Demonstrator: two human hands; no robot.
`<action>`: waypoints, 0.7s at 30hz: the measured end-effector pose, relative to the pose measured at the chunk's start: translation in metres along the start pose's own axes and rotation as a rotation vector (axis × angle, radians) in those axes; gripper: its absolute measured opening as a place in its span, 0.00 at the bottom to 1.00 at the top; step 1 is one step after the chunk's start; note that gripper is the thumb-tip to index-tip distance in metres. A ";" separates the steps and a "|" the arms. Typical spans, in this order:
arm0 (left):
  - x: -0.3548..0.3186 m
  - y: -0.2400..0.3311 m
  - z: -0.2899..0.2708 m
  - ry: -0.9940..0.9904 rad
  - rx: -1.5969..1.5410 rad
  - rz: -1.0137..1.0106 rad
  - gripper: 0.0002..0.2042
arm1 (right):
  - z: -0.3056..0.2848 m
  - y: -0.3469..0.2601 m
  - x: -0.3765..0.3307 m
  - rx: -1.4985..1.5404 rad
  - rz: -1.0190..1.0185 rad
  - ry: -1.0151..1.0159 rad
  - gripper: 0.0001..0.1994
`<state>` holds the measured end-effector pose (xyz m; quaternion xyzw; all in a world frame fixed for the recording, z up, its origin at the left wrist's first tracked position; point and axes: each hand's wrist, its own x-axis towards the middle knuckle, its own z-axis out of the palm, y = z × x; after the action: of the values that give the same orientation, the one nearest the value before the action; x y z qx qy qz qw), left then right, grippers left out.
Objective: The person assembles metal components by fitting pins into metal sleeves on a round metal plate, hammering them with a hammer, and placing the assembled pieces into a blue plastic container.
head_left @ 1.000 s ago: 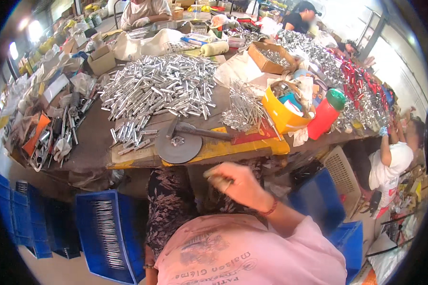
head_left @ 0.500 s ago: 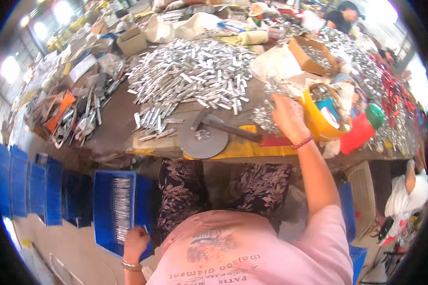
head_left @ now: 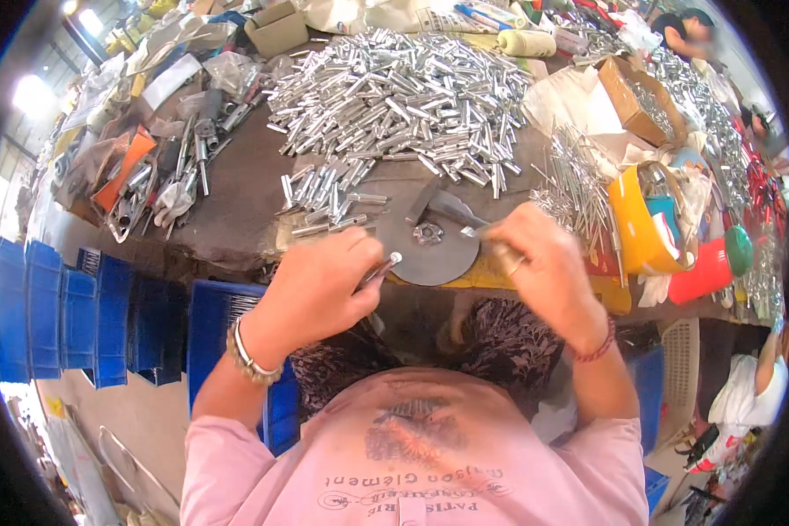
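- The dark brown worktop point(head_left: 228, 188) is covered with metal parts and shop clutter; its near edge is shown beneath both hands.
- A broad heap of shiny silver metal tubes point(head_left: 394, 101) is spread over the middle of the worktop, with a few strays scattered toward the near edge.
- A blue plastic bin point(head_left: 203, 333) is partly hidden by the left forearm; half a second ago the left hand was held at this bin.
- A loose pile of thin silver metal pins point(head_left: 579, 180) is left uncovered, whereas the right hand was placed over it in the earlier frame.
- A yellow plastic container point(head_left: 636, 219) is set just beside the pins, with a red container with a green lid point(head_left: 701, 273) near it.
- A flat round dark-grey disc point(head_left: 430, 263) is seen at the near edge, between the two hands; it has been left in place.
- The left hand point(head_left: 320, 285) has been raised from the bin to the disc's left side, its fingers closed around a tube.
- The right hand point(head_left: 543, 263) has been drawn back from the pins to the disc's right side, its fingertips pinched together.
- A dark hammer point(head_left: 456, 210) is still laid over the disc, its handle end hidden by the right hand.
- A short silver metal tube point(head_left: 395, 259) is held in the left hand, its round end exposed.
- A small bright metal piece point(head_left: 469, 232) is held at the right fingertips; its full shape cannot be told.
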<state>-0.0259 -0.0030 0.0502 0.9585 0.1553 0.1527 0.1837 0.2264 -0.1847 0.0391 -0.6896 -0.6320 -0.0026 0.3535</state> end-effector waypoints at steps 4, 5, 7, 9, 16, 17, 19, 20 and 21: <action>0.026 -0.008 0.006 -0.118 0.060 0.138 0.08 | 0.032 -0.014 -0.003 -0.003 -0.024 -0.043 0.05; 0.027 -0.011 0.007 -0.123 0.051 0.136 0.07 | 0.035 -0.016 -0.001 -0.001 -0.018 -0.048 0.05; 0.028 -0.014 0.009 -0.134 0.034 0.128 0.07 | 0.041 -0.018 0.001 -0.084 -0.022 -0.061 0.06; 0.028 -0.015 0.006 -0.142 0.004 0.088 0.09 | 0.041 -0.018 0.006 -0.122 -0.030 -0.070 0.06; 0.017 -0.015 0.031 0.039 -0.144 0.032 0.16 | 0.046 -0.015 0.010 -0.128 -0.038 -0.072 0.05; 0.016 -0.016 0.035 0.059 -0.177 0.019 0.14 | 0.047 -0.016 0.009 -0.126 -0.036 -0.073 0.05; 0.014 -0.017 0.042 0.077 -0.214 0.006 0.12 | 0.047 -0.016 0.008 -0.147 -0.043 -0.061 0.04; 0.013 -0.017 0.045 0.107 -0.238 -0.011 0.10 | 0.048 -0.016 0.007 -0.147 -0.041 -0.063 0.04; 0.013 -0.017 0.047 0.138 -0.263 -0.027 0.09 | 0.048 -0.016 0.006 -0.148 -0.055 -0.053 0.03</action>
<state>-0.0015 0.0018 0.0047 0.9113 0.1591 0.2347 0.2986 0.1929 -0.1565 0.0135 -0.6959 -0.6581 -0.0406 0.2845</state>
